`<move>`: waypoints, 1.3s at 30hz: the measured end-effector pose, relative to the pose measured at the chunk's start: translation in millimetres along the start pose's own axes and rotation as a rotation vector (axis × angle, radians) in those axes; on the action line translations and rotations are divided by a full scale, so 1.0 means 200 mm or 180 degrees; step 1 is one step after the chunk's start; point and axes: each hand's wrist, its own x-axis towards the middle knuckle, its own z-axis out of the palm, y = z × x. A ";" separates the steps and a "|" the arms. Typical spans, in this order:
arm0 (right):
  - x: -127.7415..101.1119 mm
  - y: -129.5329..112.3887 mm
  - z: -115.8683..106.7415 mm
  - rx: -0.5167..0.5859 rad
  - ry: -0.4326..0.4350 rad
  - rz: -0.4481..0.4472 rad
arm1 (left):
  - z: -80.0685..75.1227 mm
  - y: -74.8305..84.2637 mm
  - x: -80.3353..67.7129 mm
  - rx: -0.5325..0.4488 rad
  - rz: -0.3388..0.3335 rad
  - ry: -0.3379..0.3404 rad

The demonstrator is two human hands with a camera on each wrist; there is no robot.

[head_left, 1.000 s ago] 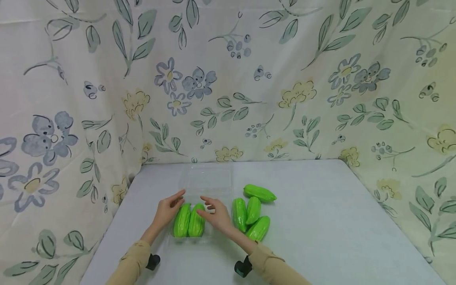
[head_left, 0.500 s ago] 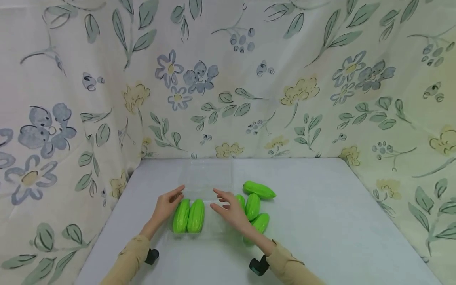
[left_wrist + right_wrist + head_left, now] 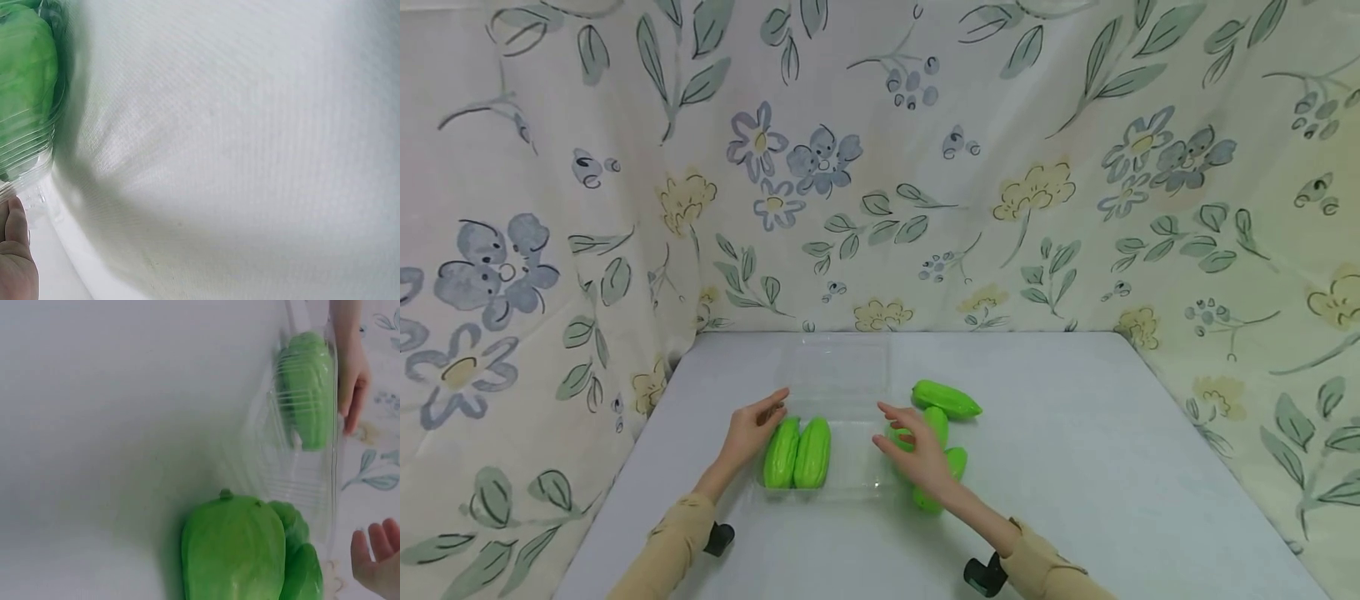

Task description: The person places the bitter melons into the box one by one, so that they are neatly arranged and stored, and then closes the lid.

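Two green, ridged, gourd-like vegetables (image 3: 812, 454) lie side by side in the left part of a clear plastic clamshell box (image 3: 859, 490). Its lid (image 3: 835, 367) is folded back on the far side. My left hand (image 3: 747, 432) rests at the box's left side, fingers extended along the back left corner. In the right wrist view, the left fingertips reach the rim. My right hand (image 3: 925, 457), thumb and fingers spread, hovers over loose green gourds (image 3: 955, 462) right of the box. It holds nothing and partly hides them in the head view.
Another green gourd (image 3: 947, 400) lies farther back, beyond the right hand. The white table (image 3: 1075, 467) extends to the right. A floral curtain (image 3: 880, 167) hangs behind the table and along both sides.
My right hand has moved right, from above the boxed gourds to over the loose ones. My left hand has stayed at the box's left side.
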 end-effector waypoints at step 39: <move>-0.13 0.30 -0.37 -0.0884 0.0462 0.1510 | 0.00 0.00 -0.01 -0.0050 0.0051 0.0012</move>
